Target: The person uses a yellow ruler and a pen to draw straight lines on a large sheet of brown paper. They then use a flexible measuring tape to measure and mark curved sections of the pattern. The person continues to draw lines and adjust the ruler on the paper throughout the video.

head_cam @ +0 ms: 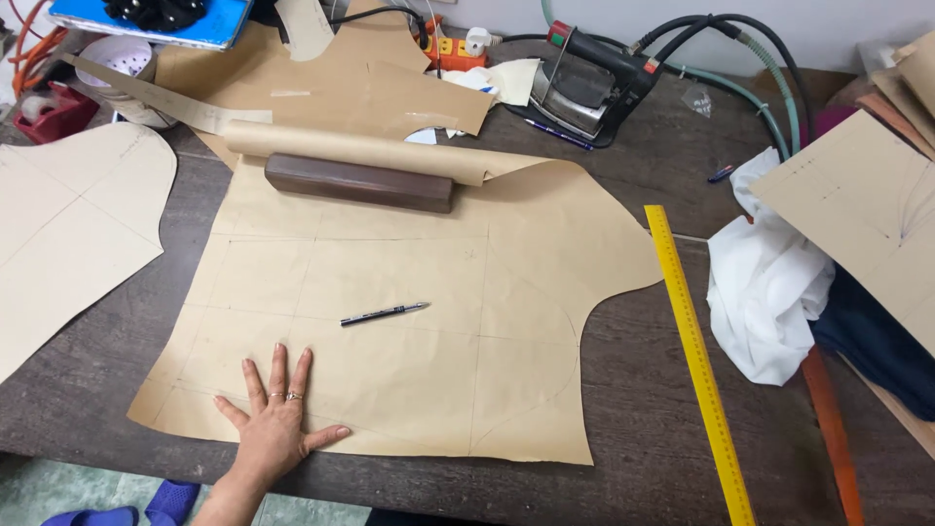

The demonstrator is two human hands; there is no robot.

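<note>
Left hand (276,421) flat, fingers (280,365) spread

Paper pattern sheet (409,331) lies flat at frame centre on the table (623,429). Left hand (276,419) rests spread on its lower left part. Pen (384,314) lies on the sheet at centre, above and right of the hand. Wooden block (358,182) sits on the sheet's upper end, just below the rolled edge. Ruler (697,360) lies right of the sheet, running to the lower frame edge. Cloth (765,282) lies right of the ruler. Iron (589,88) stands at upper centre-right. A second pattern piece (68,224) lies at left.
</note>
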